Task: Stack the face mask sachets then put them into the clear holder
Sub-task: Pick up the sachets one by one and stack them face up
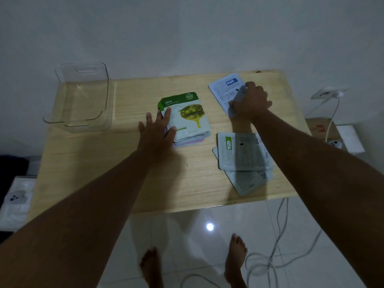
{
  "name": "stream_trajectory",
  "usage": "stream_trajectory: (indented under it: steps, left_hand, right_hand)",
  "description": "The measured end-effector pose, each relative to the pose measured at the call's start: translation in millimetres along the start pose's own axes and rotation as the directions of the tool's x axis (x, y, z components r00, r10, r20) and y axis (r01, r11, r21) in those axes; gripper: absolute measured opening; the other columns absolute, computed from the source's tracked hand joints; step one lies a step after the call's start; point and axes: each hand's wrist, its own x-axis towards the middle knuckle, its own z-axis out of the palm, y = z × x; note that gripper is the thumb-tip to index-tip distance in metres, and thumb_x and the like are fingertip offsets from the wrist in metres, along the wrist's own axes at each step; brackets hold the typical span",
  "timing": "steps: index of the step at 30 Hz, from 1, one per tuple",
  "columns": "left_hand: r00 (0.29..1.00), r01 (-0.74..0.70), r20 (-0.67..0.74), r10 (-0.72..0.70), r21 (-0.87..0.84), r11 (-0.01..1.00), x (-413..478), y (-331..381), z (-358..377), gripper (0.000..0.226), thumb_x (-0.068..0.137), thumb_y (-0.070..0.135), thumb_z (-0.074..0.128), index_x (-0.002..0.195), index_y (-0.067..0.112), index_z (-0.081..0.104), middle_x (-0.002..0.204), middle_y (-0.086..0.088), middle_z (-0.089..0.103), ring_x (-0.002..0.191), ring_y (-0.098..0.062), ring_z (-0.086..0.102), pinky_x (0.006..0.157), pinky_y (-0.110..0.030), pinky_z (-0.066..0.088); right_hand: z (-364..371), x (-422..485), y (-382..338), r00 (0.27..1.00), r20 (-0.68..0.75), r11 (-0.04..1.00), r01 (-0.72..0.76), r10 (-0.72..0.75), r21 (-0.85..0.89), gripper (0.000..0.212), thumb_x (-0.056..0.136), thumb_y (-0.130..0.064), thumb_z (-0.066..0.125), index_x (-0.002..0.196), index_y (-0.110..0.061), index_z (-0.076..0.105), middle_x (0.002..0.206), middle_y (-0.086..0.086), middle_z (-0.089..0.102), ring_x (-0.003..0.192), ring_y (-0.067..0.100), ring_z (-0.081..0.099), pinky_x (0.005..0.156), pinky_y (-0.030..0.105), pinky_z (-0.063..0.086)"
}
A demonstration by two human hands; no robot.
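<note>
A stack of face mask sachets (187,119) lies mid-table, with a green "Olive" sachet face up on top. My left hand (158,127) rests flat on the stack's left edge, fingers spread. At the far right a white sachet (223,88) lies back side up, and my right hand (250,102) grips its near right edge. Two more sachets (243,159) lie overlapped, backs up, at the near right. The clear holder (81,98) stands empty at the table's far left corner.
The wooden table (116,175) stands against a white wall. White cables (274,258) trail on the tiled floor at the right, near my bare feet (234,260). A cardboard box (324,129) and a wall socket (328,92) are at the right; white items sit low on the left.
</note>
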Motion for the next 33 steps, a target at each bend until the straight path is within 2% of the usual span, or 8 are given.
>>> stream_trajectory:
  steps: [3, 8, 12, 17, 19, 22, 30, 33]
  left_hand:
    - [1.0, 0.008, 0.005, -0.008, -0.019, 1.0, 0.3, 0.9, -0.6, 0.07, 0.09, 0.048, 0.026, 0.155, 0.028, 0.01, 0.163, -0.009, 0.018, 0.15, -0.04, 0.002, 0.117, -0.059, 0.0]
    - [1.0, 0.013, 0.016, -0.013, -0.027, 1.0, -2.5, 3.1, -5.2, 0.071, 0.089, 0.048, 0.026, 0.156, 0.027, 0.011, 0.163, -0.008, 0.017, 0.15, -0.041, 0.002, 0.117, -0.059, 0.001]
    - [1.0, 0.006, 0.021, -0.005, -0.033, 0.999, -2.9, 3.8, -4.8, 0.072, 0.089, 0.049, 0.025, 0.156, 0.026, 0.011, 0.163, -0.01, 0.017, 0.15, -0.041, 0.001, 0.117, -0.06, 0.0]
    - [1.0, 0.004, 0.025, -0.002, -0.055, 0.999, -3.3, 2.0, -6.0, 0.073, 0.089, 0.051, 0.026, 0.156, 0.025, 0.012, 0.162, -0.011, 0.019, 0.149, -0.042, 0.0, 0.117, -0.06, 0.001]
    - [0.999, -0.002, 0.034, 0.004, -0.053, 0.999, -3.3, 1.1, -7.2, 0.074, 0.089, 0.051, 0.026, 0.156, 0.024, 0.011, 0.163, -0.012, 0.018, 0.149, -0.042, 0.0, 0.117, -0.06, 0.001]
    - [0.999, 0.001, 0.036, 0.001, -0.041, 0.999, -3.0, 3.2, -8.3, 0.073, 0.09, 0.05, 0.026, 0.156, 0.022, 0.009, 0.163, -0.012, 0.016, 0.149, -0.042, 0.001, 0.117, -0.061, 0.001]
    - [0.999, 0.012, 0.045, -0.011, -0.032, 0.999, 0.6, -1.5, -2.1, 0.07, 0.092, 0.055, 0.014, 0.155, 0.023, 0.009, 0.165, -0.006, 0.005, 0.149, -0.044, 0.002, 0.116, -0.063, 0.001]
    - [1.0, 0.013, 0.026, -0.012, -0.038, 0.999, 0.9, -0.9, -0.7, 0.072, 0.093, 0.052, 0.027, 0.156, 0.027, 0.003, 0.163, -0.01, 0.014, 0.149, -0.041, 0.003, 0.117, -0.059, 0.001]
  right_hand:
    - [-8.2, -1.4, 0.7, 0.999, 0.044, 0.969, -0.011, 0.0, 0.248, 0.071, 0.075, -0.033, 0.082, 0.133, -0.007, 0.052, 0.13, 0.013, 0.061, 0.12, 0.03, 0.059, 0.098, 0.043, 0.049]
    - [-19.5, -29.5, -29.4, 0.989, -0.087, 0.789, 0.148, -0.12, 0.596, 0.028, 0.077, -0.012, 0.066, 0.102, -0.011, 0.077, 0.097, 0.004, 0.076, 0.091, 0.02, 0.071, 0.083, 0.04, 0.059]
    - [-8.4, -74.3, -69.4, 0.939, -0.142, 0.851, 0.343, -0.313, 0.397, 0.023, 0.08, -0.016, 0.069, 0.101, -0.015, 0.079, 0.093, 0.001, 0.076, 0.084, 0.017, 0.07, 0.074, 0.019, 0.045]
    - [28.3, -110.7, -93.7, 0.825, 0.082, 0.798, 0.509, -0.559, 0.322, 0.032, 0.088, -0.031, 0.065, 0.096, -0.001, 0.073, 0.097, 0.017, 0.074, 0.087, 0.027, 0.068, 0.084, 0.035, 0.053]
    - [29.2, -110.6, -91.6, 0.814, 0.101, 0.793, 0.515, -0.571, 0.326, 0.031, 0.094, -0.025, 0.058, 0.114, -0.007, 0.07, 0.116, 0.015, 0.069, 0.105, 0.027, 0.064, 0.091, 0.029, 0.046]
    - [32.9, -98.8, -75.8, 0.879, 0.047, 0.872, 0.462, -0.475, 0.163, 0.025, 0.092, -0.022, 0.051, 0.113, -0.022, 0.065, 0.133, 0.011, 0.054, 0.121, 0.031, 0.05, 0.095, 0.046, 0.045]
    - [44.8, -111.3, -72.2, 0.868, 0.155, 0.881, 0.469, -0.473, 0.061, 0.048, 0.095, -0.042, 0.052, 0.141, -0.029, 0.051, 0.15, 0.012, 0.038, 0.13, 0.034, 0.04, 0.102, 0.046, 0.039]
    - [49.5, -113.9, -74.4, 0.866, 0.165, 0.875, 0.484, -0.472, -0.033, 0.047, 0.097, -0.043, 0.046, 0.143, -0.03, 0.048, 0.152, 0.01, 0.035, 0.129, 0.033, 0.039, 0.1, 0.048, 0.037]
